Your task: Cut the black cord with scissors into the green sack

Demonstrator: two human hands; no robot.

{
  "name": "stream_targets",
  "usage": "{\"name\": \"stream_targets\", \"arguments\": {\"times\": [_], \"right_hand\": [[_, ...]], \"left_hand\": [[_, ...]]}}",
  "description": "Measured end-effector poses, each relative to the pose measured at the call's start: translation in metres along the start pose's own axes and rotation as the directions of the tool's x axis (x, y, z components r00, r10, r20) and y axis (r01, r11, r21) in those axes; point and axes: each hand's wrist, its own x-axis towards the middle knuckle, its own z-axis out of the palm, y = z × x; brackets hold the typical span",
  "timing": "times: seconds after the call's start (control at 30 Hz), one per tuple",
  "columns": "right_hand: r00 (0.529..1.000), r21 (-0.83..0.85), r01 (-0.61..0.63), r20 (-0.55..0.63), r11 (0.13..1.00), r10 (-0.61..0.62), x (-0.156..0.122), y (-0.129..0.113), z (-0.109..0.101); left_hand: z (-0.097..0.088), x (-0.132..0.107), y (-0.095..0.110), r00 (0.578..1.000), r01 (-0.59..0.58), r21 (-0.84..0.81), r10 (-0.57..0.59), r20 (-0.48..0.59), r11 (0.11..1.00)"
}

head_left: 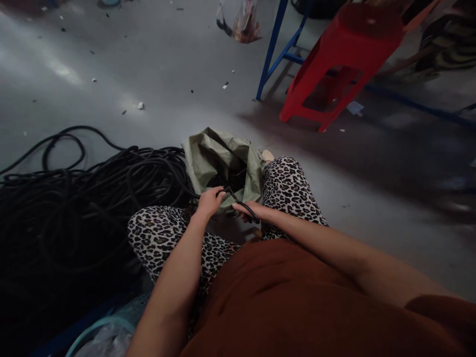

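My right hand (pixel 256 210) is closed around the black handles of a pair of scissors (pixel 250 212), whose blades point up and left toward my other hand. My left hand (pixel 210 202) pinches a black cord at the blade tips; the cord's short end is too dark to make out well. Both hands are over the near rim of an open, pale green woven sack (pixel 253 171) standing between my knees. Dark pieces (pixel 238 177) lie inside it. To the left, a big tangled heap of black cord (pixel 148 166) reaches up to the sack.
A red plastic stool (pixel 334 54) and a blue metal frame (pixel 271 49) stand ahead to the right. A plastic bag (pixel 240 20) lies farther off on the grey floor among small scraps. A turquoise-rimmed basket (pixel 100 325) is at my lower left.
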Motion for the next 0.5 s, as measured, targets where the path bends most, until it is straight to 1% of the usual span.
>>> {"name": "stream_targets", "arguments": {"times": [0.1, 0.27, 0.5], "right_hand": [[1.0, -0.049, -0.012, 0.01, 0.999, 0.013, -0.006, -0.005, 0.0], [1.0, -0.068, -0.009, -0.002, 0.998, 0.008, -0.013, -0.013, 0.0], [1.0, -0.002, -0.017, 0.001, 1.0, 0.017, -0.016, -0.015, 0.001]], "left_hand": [[0.002, -0.003, 0.003, 0.999, -0.03, -0.003, 0.03, 0.036, 1.0], [0.005, -0.006, 0.006, 0.99, -0.084, -0.02, 0.086, 0.113, 0.996], [0.004, -0.006, 0.007, 0.989, -0.079, -0.028, 0.081, 0.12, 0.997]]}}
